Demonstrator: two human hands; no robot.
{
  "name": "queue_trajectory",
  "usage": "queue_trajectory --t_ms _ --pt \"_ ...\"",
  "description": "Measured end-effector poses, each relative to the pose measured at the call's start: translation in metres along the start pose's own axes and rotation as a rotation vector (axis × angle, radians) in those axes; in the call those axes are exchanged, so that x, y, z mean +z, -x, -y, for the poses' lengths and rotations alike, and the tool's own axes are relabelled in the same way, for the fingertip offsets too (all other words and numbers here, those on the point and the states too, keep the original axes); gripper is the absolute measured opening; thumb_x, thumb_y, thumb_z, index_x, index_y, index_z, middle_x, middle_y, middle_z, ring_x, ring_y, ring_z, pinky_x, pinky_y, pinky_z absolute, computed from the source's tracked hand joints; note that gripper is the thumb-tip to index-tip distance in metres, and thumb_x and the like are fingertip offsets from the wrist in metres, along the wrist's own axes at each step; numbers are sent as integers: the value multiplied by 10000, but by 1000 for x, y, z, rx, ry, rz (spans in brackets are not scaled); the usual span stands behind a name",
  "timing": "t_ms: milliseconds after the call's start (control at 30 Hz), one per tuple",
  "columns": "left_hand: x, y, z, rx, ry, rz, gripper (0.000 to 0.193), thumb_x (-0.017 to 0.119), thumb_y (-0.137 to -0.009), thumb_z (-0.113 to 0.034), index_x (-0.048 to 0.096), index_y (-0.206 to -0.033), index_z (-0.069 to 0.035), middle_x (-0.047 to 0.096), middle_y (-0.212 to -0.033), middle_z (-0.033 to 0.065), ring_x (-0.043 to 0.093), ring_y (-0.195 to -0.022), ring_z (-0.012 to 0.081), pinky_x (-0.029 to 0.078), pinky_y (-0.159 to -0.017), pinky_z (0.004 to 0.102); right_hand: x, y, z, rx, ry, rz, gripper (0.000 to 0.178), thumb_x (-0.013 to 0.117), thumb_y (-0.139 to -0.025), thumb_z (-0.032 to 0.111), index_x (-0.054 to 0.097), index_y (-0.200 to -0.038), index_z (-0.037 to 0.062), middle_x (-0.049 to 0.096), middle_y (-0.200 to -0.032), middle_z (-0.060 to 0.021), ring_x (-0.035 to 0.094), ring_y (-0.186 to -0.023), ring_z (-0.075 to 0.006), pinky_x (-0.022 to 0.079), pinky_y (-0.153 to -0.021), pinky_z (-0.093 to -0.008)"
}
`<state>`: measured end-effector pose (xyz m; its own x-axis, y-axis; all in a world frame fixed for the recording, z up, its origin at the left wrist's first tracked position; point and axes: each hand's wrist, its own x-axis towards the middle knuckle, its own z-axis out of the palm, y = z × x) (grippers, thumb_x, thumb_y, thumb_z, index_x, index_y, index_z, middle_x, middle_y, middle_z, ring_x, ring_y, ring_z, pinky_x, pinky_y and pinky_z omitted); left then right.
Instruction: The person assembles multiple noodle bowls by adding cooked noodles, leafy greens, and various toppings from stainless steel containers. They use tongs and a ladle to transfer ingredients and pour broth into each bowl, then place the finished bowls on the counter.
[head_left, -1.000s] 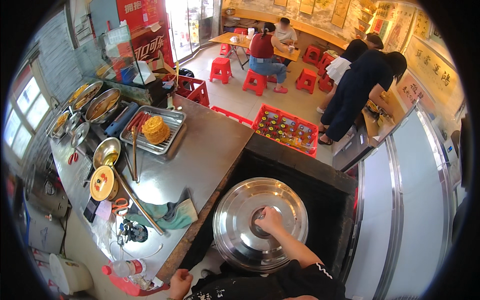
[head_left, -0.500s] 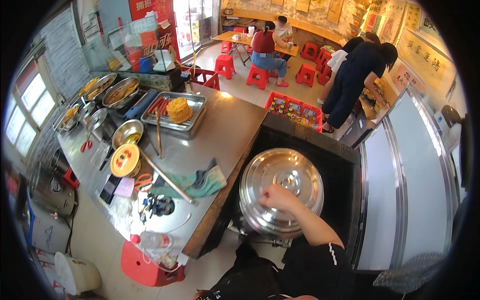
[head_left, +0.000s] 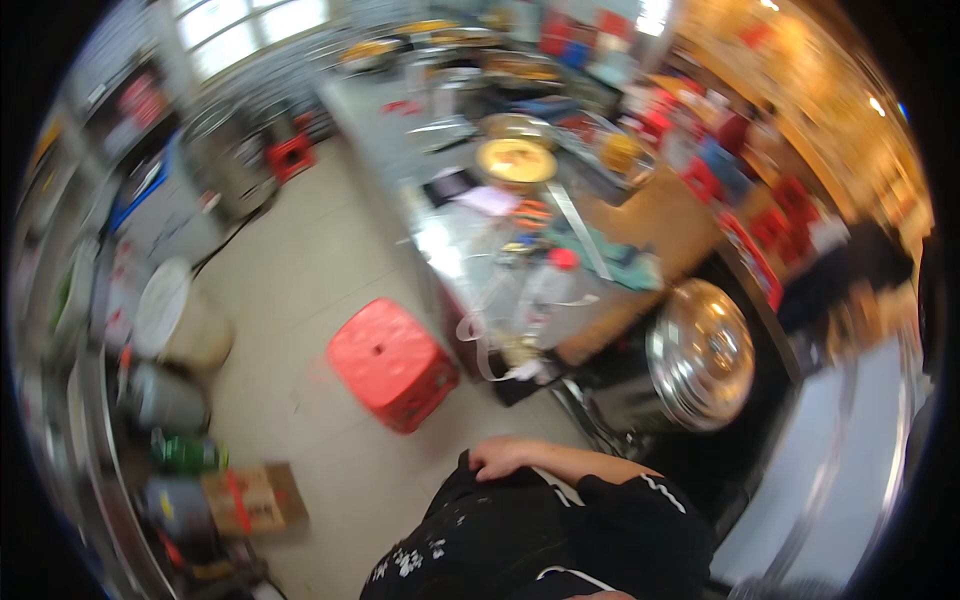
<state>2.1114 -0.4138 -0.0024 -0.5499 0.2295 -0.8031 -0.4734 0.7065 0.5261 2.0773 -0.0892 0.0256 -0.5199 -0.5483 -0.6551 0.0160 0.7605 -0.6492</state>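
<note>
My right hand [head_left: 500, 457] is in front of my body, its fingers curled in beside the dark cloth of my clothes. Whether they grip anything is hidden. My left hand is not in view. Off to the right stands a big, shiny metal pot with a domed lid [head_left: 702, 355], apart from the hand. A red plastic stool [head_left: 392, 365] sits on the floor ahead of my right hand. On the near corner of the steel table [head_left: 385, 170] lies a clear plastic bottle with a red cap [head_left: 563, 259].
A green cloth [head_left: 610, 262], a yellow lidded bowl [head_left: 516, 160] and several pans occupy the table. Along the left are a whitish bucket [head_left: 180, 315], a grey gas cylinder [head_left: 170, 397] and a cardboard box [head_left: 258, 497]. People are at the far right, blurred.
My view has swung left and down, so the pot now appears farther right. My right hand has come off the pot lid and back to my body. The stool shows fully.
</note>
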Motion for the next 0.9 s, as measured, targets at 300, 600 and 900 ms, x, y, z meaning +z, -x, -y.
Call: queue_trajectory --t_ms 300,600,900 --pt "-129 -87 -15 41 34 -102 457 676 -800 -257 608 -1161 14 650 -1071 160 606 -1007 247 470 -889 329 -106 -104 52 -11 118 -177 400 622 -785 321 673 -1097 76 702 -949 -144 657 -947 -334 509 -811 -444" --pt "-234 -226 -183 214 -164 0 492 669 -800 -291 604 -1182 13 640 -1112 173 595 -1052 267 458 -924 339 -198 -221 82 -111 39 -409 313 607 -706 154 679 -969 0 678 -900 -204 650 -918 -372 510 -744 -490" --pt "-385 -322 -190 230 -257 122 527 662 -800 -324 600 -1202 11 631 -1153 187 583 -1097 288 446 -959 350 -289 -339 111 205 -24 -443 283 566 -708 117 665 -896 -69 664 -884 -245 654 -902 -377 514 -734 -479"
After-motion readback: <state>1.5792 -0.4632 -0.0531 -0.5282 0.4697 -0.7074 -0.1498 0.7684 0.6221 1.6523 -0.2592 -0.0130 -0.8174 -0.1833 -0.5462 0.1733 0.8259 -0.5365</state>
